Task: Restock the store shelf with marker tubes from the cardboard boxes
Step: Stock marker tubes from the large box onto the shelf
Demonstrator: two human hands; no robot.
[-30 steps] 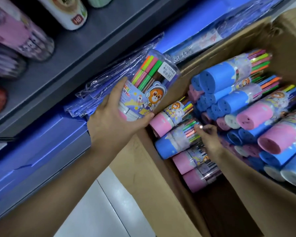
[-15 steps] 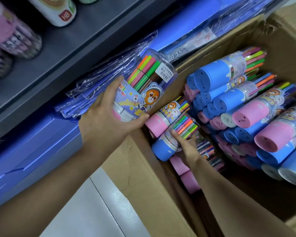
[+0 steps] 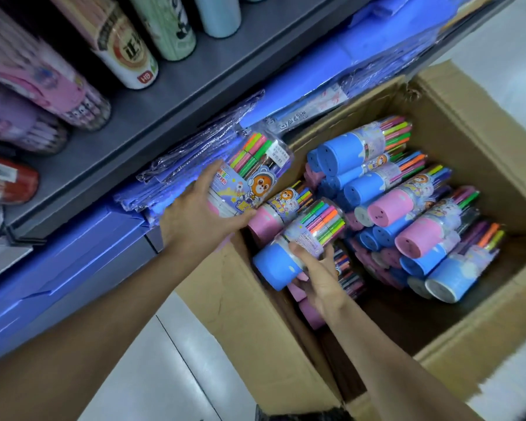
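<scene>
Two hands, two marker tubes

The left hand (image 3: 196,220) wraps a big clear marker tube (image 3: 249,177) — the right hand (image 3: 319,276) grips a blue-capped marker tube (image 3: 298,243) above the brown cardboard box (image 3: 255,314).

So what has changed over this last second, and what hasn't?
The right hand, which a second ago only touched the tubes in the box with its fingertips, has closed round a blue-capped tube and tipped it up off the pile. The camera has swung, showing more of the shelf. The left hand still holds its tube at the box's edge.
</scene>
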